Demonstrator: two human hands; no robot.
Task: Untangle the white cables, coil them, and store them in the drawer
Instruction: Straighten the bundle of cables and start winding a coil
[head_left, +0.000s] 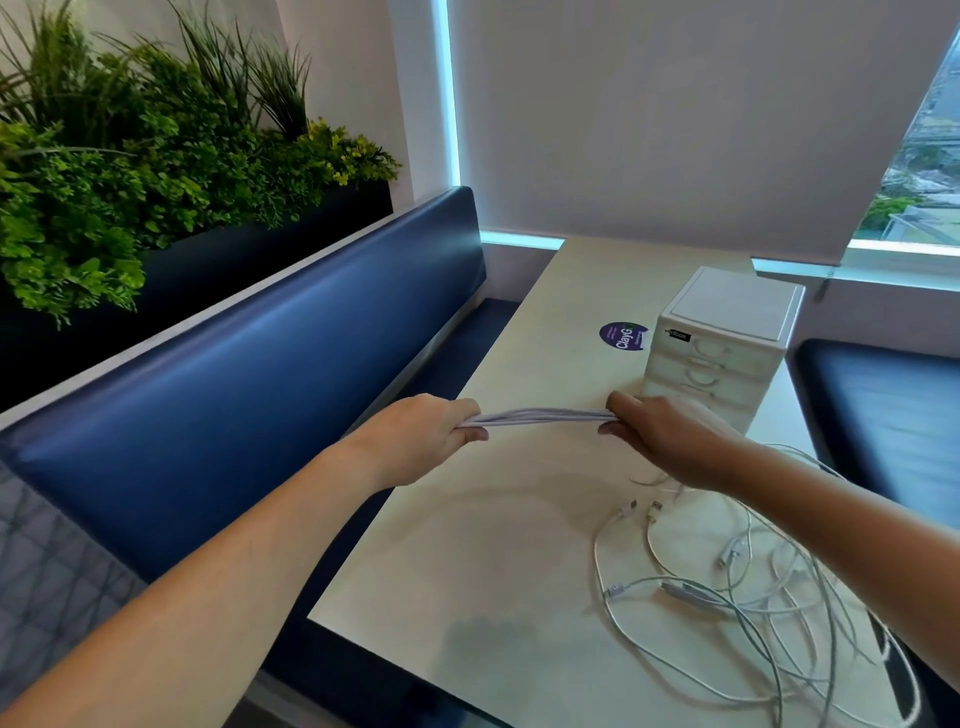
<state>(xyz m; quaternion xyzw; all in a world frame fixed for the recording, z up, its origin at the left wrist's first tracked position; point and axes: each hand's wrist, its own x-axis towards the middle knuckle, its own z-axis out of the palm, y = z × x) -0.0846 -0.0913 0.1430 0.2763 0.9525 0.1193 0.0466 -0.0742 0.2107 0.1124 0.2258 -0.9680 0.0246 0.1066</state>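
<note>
Above the table (498, 530), left hand (422, 440) and right hand (667, 441) clench one cable bundle (545, 416) — stretched taut.

We count two hands, left hand (422, 437) and right hand (670, 441); one cable bundle (545, 415); one drawer unit (727, 332), at least three drawers; one sticker (621, 336); one table (493, 545); one tangle (685, 594), strands uncountable.

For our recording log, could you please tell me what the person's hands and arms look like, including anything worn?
The left hand and right hand wear no gloves, and no rings, watch or bracelet show. The left forearm and right forearm are uncovered to the frame edge; no sleeves show.
</note>
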